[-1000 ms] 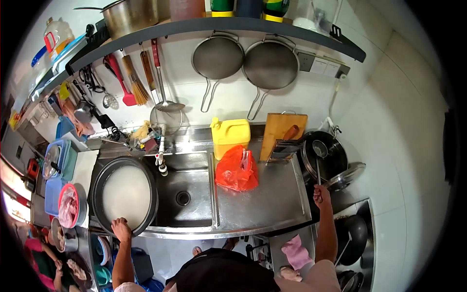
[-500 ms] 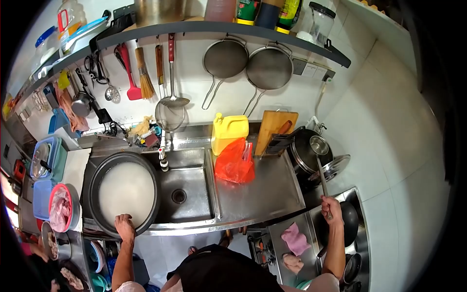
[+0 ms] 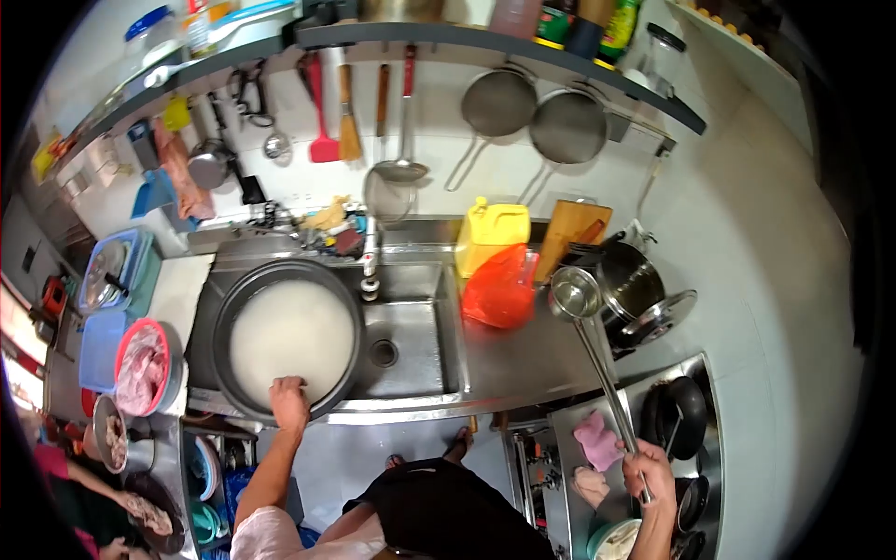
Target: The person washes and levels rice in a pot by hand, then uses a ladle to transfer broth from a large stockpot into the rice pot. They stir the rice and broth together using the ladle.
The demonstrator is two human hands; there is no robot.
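Observation:
My right hand (image 3: 651,473) is wrapped round the long handle of a metal ladle (image 3: 576,293). The ladle's bowl is over the right end of the steel counter, beside an uncovered dark pot (image 3: 631,282); it seems to contain clear liquid. A large dark basin (image 3: 224,350) of cloudy whitish liquid (image 3: 291,331) stands at the left of the sink. At its near rim, my left hand (image 3: 289,401) grips the edge with curled fingertips on the inner side, close to the liquid.
Near the sink (image 3: 401,327) are a yellow jug (image 3: 490,233), a red plastic bag (image 3: 499,287) and a wooden cutting board (image 3: 571,233). A pot lid (image 3: 661,317) leans by the dark pot. A wok (image 3: 677,415) sits at right. At lower left, another person's hand (image 3: 131,504) touches meat.
The ladle has moved from over the dark pot leftward to the counter, and my right hand is lower and nearer me. My left hand stays at the basin rim. The camera view has shifted.

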